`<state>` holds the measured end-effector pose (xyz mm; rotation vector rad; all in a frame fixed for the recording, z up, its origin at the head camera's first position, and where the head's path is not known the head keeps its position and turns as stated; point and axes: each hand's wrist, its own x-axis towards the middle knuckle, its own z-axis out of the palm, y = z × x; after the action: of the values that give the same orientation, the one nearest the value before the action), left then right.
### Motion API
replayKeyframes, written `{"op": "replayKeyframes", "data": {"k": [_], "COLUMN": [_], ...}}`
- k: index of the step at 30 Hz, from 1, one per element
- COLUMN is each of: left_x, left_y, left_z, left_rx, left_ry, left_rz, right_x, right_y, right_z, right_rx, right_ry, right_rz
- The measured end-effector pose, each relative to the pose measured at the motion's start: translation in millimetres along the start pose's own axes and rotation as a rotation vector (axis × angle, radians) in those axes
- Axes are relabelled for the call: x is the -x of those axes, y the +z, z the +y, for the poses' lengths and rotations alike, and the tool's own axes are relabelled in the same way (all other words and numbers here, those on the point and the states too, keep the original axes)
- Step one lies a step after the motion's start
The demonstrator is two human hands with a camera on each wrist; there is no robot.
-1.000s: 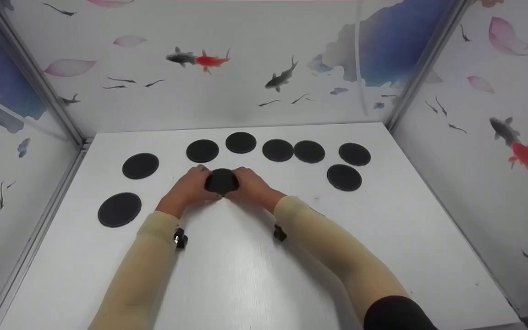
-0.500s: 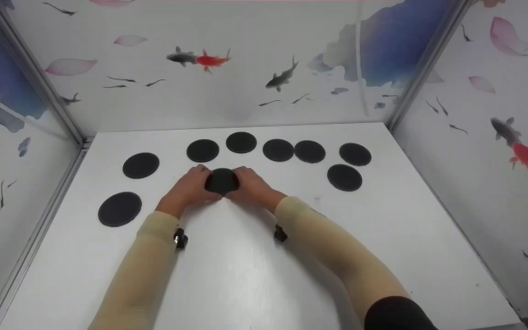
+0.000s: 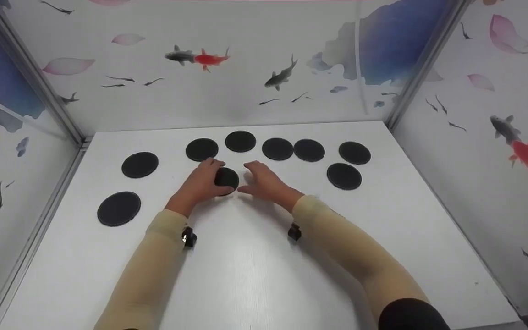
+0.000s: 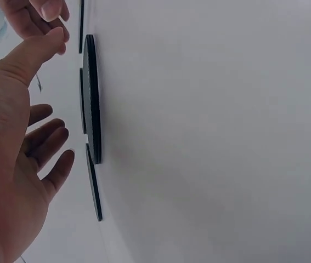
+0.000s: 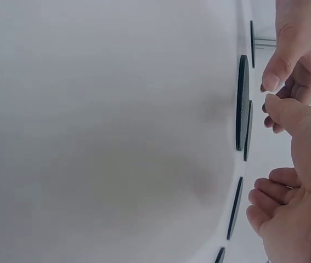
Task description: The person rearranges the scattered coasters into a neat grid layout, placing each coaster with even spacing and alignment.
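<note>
A black round disc like a coaster lies on the white table between the hands; its edge shows thin layers in the right wrist view, like a small stack. My left hand is above its left side, fingers and thumb spread and overlapping it in the head view. My right hand stands just right of it, thumb and fingers apart. In the left wrist view the left hand holds nothing and is clear of the disc. In the right wrist view the right hand is also bare.
Several matching black discs lie flat around: two at left, a disc and a nearer one; others along the back, such as one disc; two at right, including a disc. Printed panels wall the table.
Both hands held the middle disc at its sides. Now they have let go; the right hand has moved right off it, and the left hand has shifted slightly right over it.
</note>
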<state>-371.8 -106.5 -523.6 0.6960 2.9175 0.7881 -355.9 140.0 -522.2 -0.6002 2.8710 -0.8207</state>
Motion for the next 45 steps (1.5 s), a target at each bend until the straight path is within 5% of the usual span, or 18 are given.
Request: {"op": "replayKeyframes", "data": {"k": [11,30,45], "left_x": [-26.2,-91.2,-127.2], "left_y": [18.6,94.9,127.2], "left_z": [46.2,162.9,228.9], "left_rx": [-0.016,0.152,0.123], "left_ry": [0.065,0.179,0.213], "left_rz": [0.006,-0.080,-0.093], "right_x": [43.3,134.2,169.1], "right_y": [-42.5,-106.4,-136.0], "right_z": [47.6,139.4,186.7], "right_rx": [-0.028,-0.079,-0.151], "right_ry": [0.004,0.158,0.232], "right_rz": [0.096,0.237,0.298]}}
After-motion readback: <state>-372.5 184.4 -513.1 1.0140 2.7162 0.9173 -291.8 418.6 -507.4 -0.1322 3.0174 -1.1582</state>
